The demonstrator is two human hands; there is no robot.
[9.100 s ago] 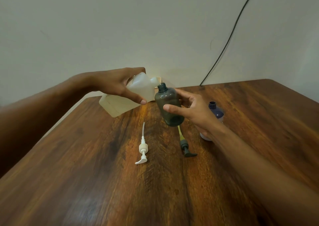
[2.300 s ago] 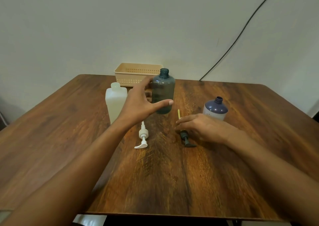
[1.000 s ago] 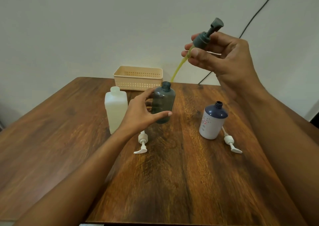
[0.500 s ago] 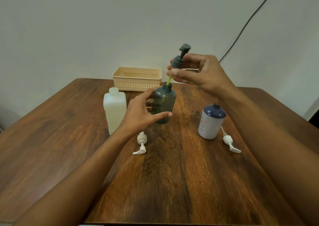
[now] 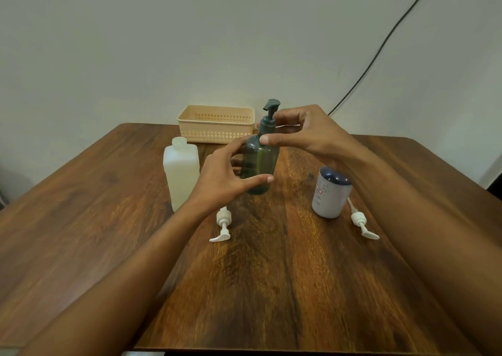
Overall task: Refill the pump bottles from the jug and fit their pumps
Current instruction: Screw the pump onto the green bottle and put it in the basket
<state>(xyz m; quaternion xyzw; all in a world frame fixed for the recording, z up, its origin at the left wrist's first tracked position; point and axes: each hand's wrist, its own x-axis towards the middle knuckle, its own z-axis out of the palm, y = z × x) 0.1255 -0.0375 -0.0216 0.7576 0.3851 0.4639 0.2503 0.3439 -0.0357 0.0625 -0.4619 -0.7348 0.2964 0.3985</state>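
Note:
A dark grey-green bottle [image 5: 260,162] stands upright in the middle of the wooden table [image 5: 271,287]. My left hand [image 5: 225,176] grips its body from the left. My right hand [image 5: 304,133] pinches the collar of the dark pump [image 5: 269,116], which sits on the bottle's neck with its yellowish tube down inside. The translucent white jug [image 5: 181,173] stands uncapped to the left. A white bottle with a dark blue top [image 5: 330,192] stands to the right, partly behind my right forearm. Two white pumps lie on the table: one [image 5: 222,224] below my left wrist, one [image 5: 362,224] beside the white bottle.
A beige perforated basket [image 5: 216,123] stands at the table's far edge against the wall. A black cable [image 5: 380,46] runs diagonally down the wall to the table's back right.
My right hand lifted the dark pump off the table, threaded its tube into the grey-green bottle and has lowered it until the collar sits on the neck. My left hand kept hold of the bottle.

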